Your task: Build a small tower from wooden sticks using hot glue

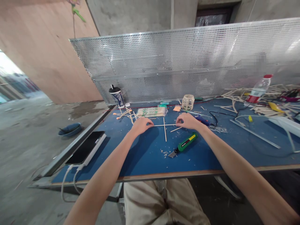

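Observation:
Two thin wooden sticks form a cross on the blue tabletop. My left hand [142, 125] pinches the left end of the crosswise stick [159, 125], and my right hand [187, 121] pinches its right end. The other stick [165, 131] points away from me and crosses it near the middle; I cannot tell whether the two are joined. Just below my right hand lies a short loose stick [175, 129]. A green utility knife [187, 142] rests closer to me with its blade out, beside small wood shavings. Behind my left hand is a clear pack of sticks [151, 112].
A stick frame [124, 114] and a patterned cup [117, 97] stand at the back left. A phone on a white power bank [86, 148] lies left. At the back are a jar [187, 102] and perforated metal panel [159, 68]; right, a bottle [259, 89], cables and stick piles.

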The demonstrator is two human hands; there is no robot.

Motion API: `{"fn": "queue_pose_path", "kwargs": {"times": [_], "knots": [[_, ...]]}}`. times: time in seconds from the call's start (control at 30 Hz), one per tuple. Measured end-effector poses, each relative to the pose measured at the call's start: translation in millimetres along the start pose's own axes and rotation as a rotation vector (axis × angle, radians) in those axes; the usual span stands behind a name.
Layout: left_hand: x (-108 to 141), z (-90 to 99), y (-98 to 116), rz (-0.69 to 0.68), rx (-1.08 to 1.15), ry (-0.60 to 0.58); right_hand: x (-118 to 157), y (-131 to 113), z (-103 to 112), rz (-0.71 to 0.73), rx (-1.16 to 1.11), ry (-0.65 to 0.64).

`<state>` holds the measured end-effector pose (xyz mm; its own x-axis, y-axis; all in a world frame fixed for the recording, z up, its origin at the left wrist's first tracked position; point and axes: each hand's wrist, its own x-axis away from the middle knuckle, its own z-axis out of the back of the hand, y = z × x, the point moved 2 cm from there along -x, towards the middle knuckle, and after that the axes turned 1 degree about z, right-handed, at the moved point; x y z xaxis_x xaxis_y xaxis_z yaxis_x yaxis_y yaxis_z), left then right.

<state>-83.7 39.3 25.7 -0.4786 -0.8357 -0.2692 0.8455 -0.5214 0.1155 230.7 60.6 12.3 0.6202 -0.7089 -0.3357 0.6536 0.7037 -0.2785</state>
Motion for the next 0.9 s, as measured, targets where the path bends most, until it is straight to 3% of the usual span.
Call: {"fn": "queue_pose_path", "kwargs": {"times": [0.43, 0.9], "knots": [[0.0, 0.1, -0.2, 0.011, -0.012, -0.003, 0.2, 4.2, -2.2, 0.037, 0.121, 0.034], [2.3, 7.8, -1.5, 0.047, 0.022, 0.050, 2.3, 1.3, 3.6, 0.049, -0.012, 0.041]]}}
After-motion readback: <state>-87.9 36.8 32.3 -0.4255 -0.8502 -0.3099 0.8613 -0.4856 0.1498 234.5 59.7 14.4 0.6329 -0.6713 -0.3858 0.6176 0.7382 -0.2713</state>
